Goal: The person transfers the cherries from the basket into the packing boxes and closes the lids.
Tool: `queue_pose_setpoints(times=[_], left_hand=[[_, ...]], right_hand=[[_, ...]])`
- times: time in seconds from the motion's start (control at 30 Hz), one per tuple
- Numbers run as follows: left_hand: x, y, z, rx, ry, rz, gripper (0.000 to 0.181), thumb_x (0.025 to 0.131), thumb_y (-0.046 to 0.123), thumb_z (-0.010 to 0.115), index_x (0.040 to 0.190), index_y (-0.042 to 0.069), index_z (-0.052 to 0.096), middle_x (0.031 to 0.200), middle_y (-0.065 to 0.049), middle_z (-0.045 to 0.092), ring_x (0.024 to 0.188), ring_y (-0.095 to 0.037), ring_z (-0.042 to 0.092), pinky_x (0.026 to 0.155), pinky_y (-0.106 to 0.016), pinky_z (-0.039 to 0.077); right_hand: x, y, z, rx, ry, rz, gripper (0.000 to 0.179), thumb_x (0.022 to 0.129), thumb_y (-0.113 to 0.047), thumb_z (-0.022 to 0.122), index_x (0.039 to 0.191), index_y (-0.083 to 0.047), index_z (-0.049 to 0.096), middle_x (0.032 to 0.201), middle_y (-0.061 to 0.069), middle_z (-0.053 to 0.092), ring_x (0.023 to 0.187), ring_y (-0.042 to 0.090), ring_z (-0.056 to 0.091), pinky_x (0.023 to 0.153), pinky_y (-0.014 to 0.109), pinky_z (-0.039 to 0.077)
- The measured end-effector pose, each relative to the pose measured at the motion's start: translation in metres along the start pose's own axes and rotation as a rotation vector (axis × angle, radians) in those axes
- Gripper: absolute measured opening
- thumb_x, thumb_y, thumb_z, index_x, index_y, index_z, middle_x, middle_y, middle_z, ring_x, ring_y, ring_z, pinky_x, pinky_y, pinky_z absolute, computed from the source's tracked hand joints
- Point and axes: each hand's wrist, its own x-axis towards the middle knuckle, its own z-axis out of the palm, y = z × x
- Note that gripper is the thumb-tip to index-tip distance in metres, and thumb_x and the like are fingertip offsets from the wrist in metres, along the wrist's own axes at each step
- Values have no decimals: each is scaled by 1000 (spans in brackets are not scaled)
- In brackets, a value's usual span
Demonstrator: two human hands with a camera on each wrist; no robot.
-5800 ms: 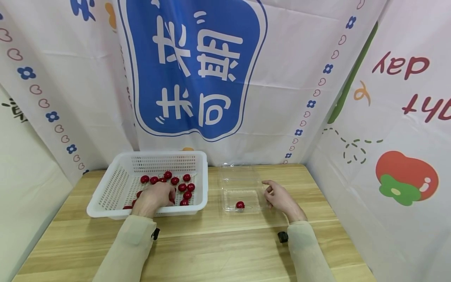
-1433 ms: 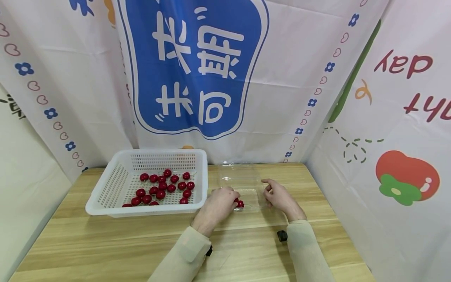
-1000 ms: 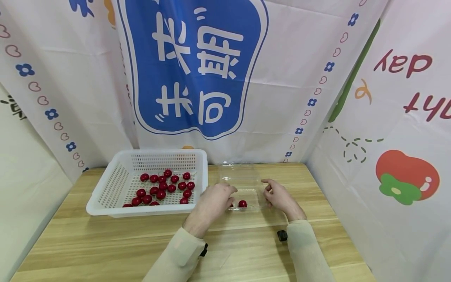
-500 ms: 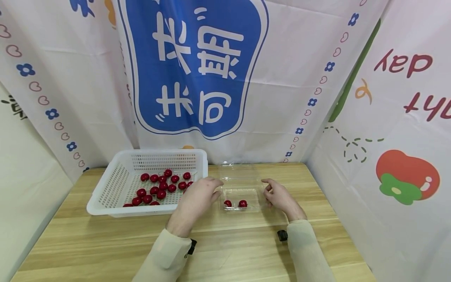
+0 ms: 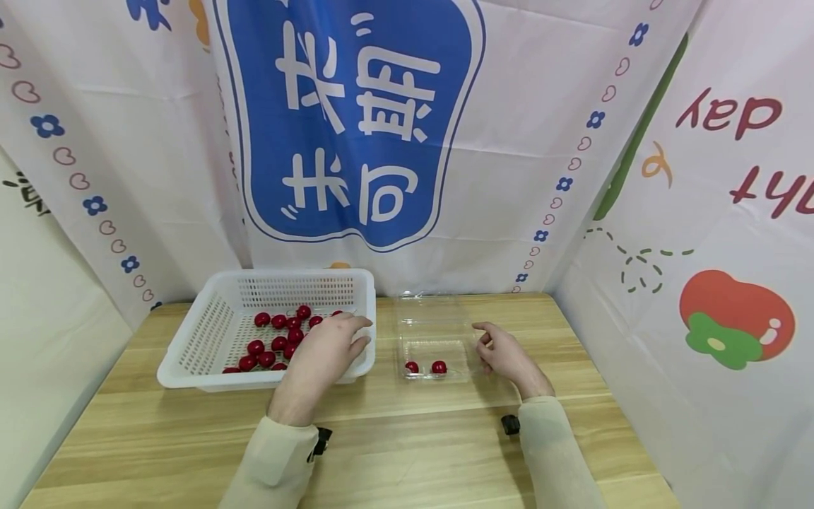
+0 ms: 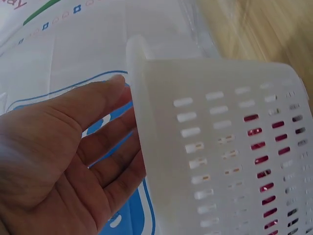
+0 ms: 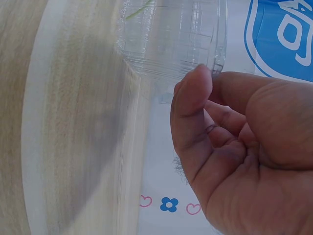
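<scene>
My left hand (image 5: 327, 350), with nothing in its grasp, is over the right part of a white slotted plastic basket (image 5: 213, 339). Its fingers are loosely bent; in the left wrist view the fingertips pass behind the basket's wall (image 6: 161, 147). Several dark red cherries (image 5: 262, 319) lie in the basket, some covered by the hand. To the right is a clear plastic clamshell box (image 5: 445, 346), its lid (image 5: 429, 309) laid back. Two cherries, a left one (image 5: 412, 367) and a right one (image 5: 439, 367), sit along its front. My right hand (image 7: 234, 132) pinches the box's right rim between thumb and finger.
The basket and box stand side by side on a wooden table (image 5: 394, 452). A printed white cloth (image 5: 509, 141) hangs behind the table and along its sides. Dark wrist devices sit at the left cuff (image 5: 321, 442) and right cuff (image 5: 511, 425).
The left hand set a second cherry in the box's front left, let go, and moved left over the basket. The first cherry shifted slightly right. The right hand stayed at the box.
</scene>
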Motion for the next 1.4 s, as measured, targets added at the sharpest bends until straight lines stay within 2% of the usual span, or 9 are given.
queue_pose_setpoints(times=[0.2, 0.4, 0.57, 0.77, 1.0, 1.23, 1.4], left_hand=[[-1, -11, -3, -12, -62, -51, 29, 110, 18, 84, 137, 7, 84, 128, -15, 87, 106, -28, 82, 101, -53, 72], [2, -23, -3, 12, -119, -55, 23, 109, 19, 85, 129, 8, 87, 126, -13, 88, 117, -32, 83, 109, -57, 70], [4, -35, -3, 43, -173, -53, 19, 110, 21, 84, 124, 10, 88, 120, -11, 89, 107, -26, 80, 105, -55, 70], [6, -44, -2, 25, -271, -112, 17, 107, 17, 86, 122, 9, 88, 119, -10, 88, 99, -22, 73, 98, -51, 69], [11, -53, 0, -12, -352, -167, 6, 105, 16, 89, 111, 14, 89, 113, -5, 85, 95, -22, 68, 90, -45, 65], [17, -58, 0, -40, -430, -215, 9, 102, 14, 91, 111, 14, 89, 111, -2, 83, 99, -21, 68, 93, -45, 64], [20, -61, 0, -34, -457, -238, 11, 102, 14, 91, 112, 16, 89, 113, -2, 83, 101, -23, 68, 95, -46, 64]], right_hand=[[1, 1, 0, -1, 3, -2, 54, 120, -1, 56, 173, 4, 49, 113, 21, 69, 67, 21, 68, 68, 45, 67], [-1, 1, 0, 6, -1, 4, 54, 120, -1, 55, 173, 3, 48, 114, 22, 69, 68, 23, 68, 68, 46, 67], [0, 1, 0, 13, -1, 3, 54, 120, -1, 56, 173, 3, 48, 113, 21, 69, 69, 23, 69, 68, 44, 67], [2, 2, 1, 2, 5, -5, 53, 120, -1, 57, 172, 4, 50, 111, 18, 69, 68, 24, 71, 67, 44, 68], [1, 3, 1, -6, 11, 7, 53, 120, -2, 58, 173, 2, 50, 112, 17, 69, 68, 23, 70, 69, 45, 68], [3, 5, 0, -6, 14, 4, 53, 120, -1, 59, 172, 3, 50, 111, 16, 69, 68, 23, 70, 68, 44, 68], [3, 5, 1, -15, 18, -1, 53, 120, -1, 59, 172, 3, 51, 111, 16, 69, 67, 21, 70, 68, 43, 68]])
